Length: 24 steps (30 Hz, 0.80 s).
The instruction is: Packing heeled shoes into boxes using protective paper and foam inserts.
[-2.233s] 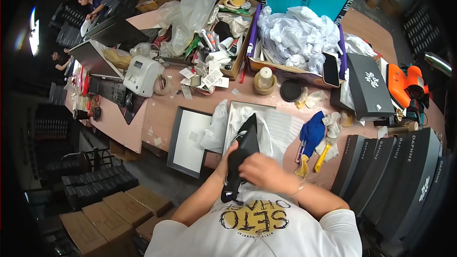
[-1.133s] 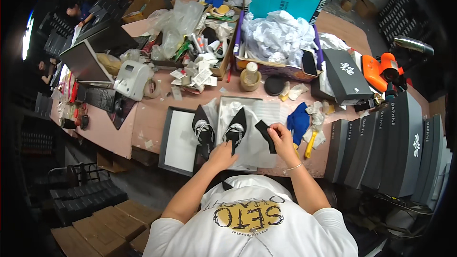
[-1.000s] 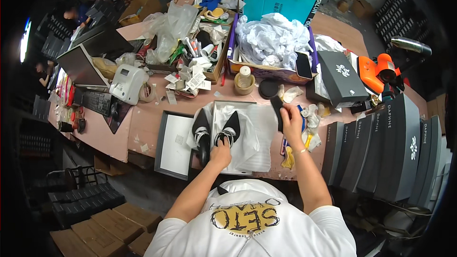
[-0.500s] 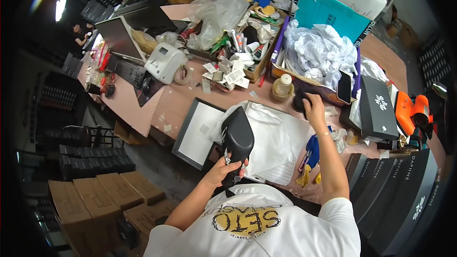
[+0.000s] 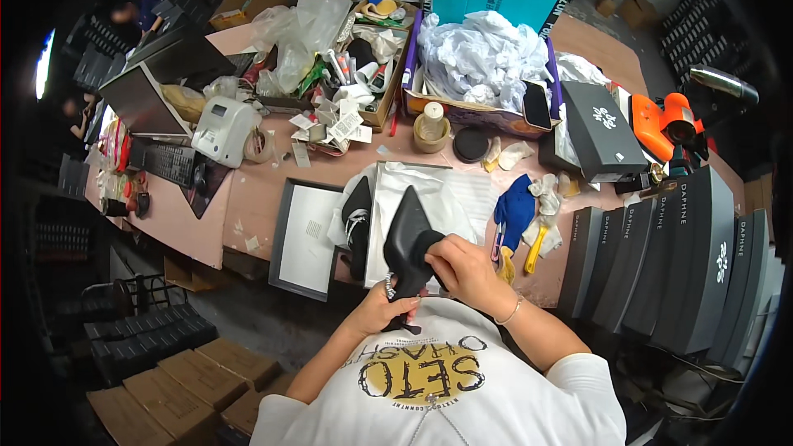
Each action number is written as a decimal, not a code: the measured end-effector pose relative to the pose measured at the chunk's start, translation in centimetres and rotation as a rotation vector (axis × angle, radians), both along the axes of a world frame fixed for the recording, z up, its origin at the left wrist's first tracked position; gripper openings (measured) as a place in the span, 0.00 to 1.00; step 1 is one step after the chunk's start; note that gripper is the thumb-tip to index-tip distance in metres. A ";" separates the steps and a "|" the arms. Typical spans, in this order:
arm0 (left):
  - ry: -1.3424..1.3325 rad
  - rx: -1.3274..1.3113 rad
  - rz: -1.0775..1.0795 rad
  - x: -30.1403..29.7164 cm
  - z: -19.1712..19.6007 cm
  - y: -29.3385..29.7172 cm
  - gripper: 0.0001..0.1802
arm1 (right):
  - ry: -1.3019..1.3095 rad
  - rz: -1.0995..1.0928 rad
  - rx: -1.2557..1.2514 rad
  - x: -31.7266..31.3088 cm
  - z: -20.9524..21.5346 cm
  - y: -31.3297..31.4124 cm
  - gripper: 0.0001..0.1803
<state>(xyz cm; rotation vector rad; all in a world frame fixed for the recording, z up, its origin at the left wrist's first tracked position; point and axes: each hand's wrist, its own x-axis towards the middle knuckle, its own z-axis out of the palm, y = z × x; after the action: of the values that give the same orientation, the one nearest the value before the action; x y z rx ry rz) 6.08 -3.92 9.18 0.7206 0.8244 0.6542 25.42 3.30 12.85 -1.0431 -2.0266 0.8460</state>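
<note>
My left hand (image 5: pixel 380 311) is closed around the heel end of a black pointed-toe shoe (image 5: pixel 403 235) and holds it up over the table's near edge, toe away from me. A sparkly strap shows by my fingers. My right hand (image 5: pixel 472 271) pinches a small black pad (image 5: pixel 427 241) against the shoe's right side; the fingers hide much of the pad. The matching black shoe (image 5: pixel 357 227) lies just left of the held one, between a grey box lid (image 5: pixel 287 268) with a white inside and an open shoe box lined with white paper (image 5: pixel 450 194).
A round black tin (image 5: pixel 471 145) and a small bottle in a cup (image 5: pixel 430 129) stand beyond the box. Blue gloves (image 5: pixel 516 206) and a yellow-handled tool (image 5: pixel 535 249) lie to the right. Dark shoe boxes (image 5: pixel 632 256) stand in a row at right. Crumpled paper (image 5: pixel 487 58) fills a purple carton.
My right hand has come back from the black tin to the shoe, with a black pad in its fingers. The view has shifted right, and the second shoe now shows.
</note>
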 end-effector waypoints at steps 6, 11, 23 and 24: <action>0.112 0.046 -0.159 0.4 1.3 -1.0 0.09 | -0.009 -0.200 0.047 -1.7 -2.9 5.2 0.07; 0.122 0.056 -0.057 -0.8 -0.8 -1.3 0.08 | -0.194 0.100 0.128 -3.2 0.2 -2.4 0.07; -0.432 -0.209 0.462 -1.5 -1.4 2.8 0.35 | 0.132 0.226 -0.203 -4.2 -3.0 -2.5 0.10; -0.426 -0.205 0.495 -1.5 -0.8 2.8 0.35 | 0.178 0.248 -0.317 -3.4 -3.5 -2.7 0.09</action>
<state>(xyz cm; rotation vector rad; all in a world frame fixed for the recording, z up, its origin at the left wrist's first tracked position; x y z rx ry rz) 4.62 -1.14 8.35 0.1700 0.6593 1.1042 22.04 0.57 9.34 -0.8526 -1.9335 1.3755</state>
